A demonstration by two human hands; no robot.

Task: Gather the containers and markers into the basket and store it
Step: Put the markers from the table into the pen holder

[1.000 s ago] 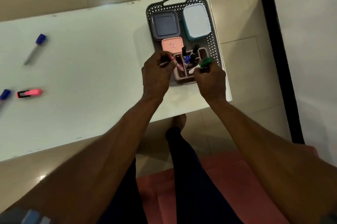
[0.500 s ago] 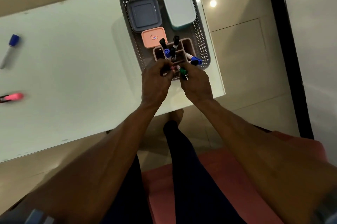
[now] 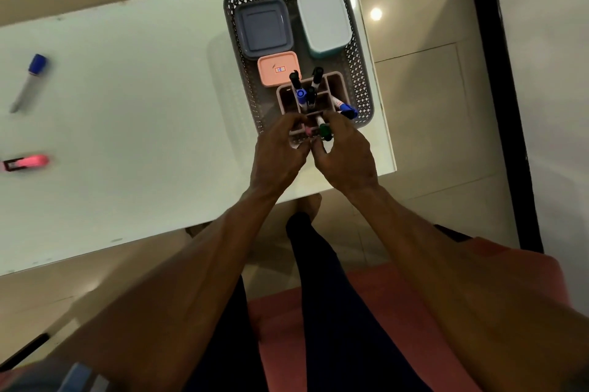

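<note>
Lying far to my left on the white table (image 3: 134,124) are a blue-capped marker (image 3: 29,81) and a pink highlighter (image 3: 27,162), well apart from the grey basket (image 3: 363,79). My left hand (image 3: 280,152) is curling its fingers at the near edge of the pink organizer (image 3: 334,85) inside the basket; I cannot tell if it is gripping something. My right hand (image 3: 345,157) is pinching a green-capped marker (image 3: 324,131) over the organizer. Behind it, the grey container (image 3: 264,29), the peach container (image 3: 278,69) and the pale blue container (image 3: 324,19) are sitting in the basket.
</note>
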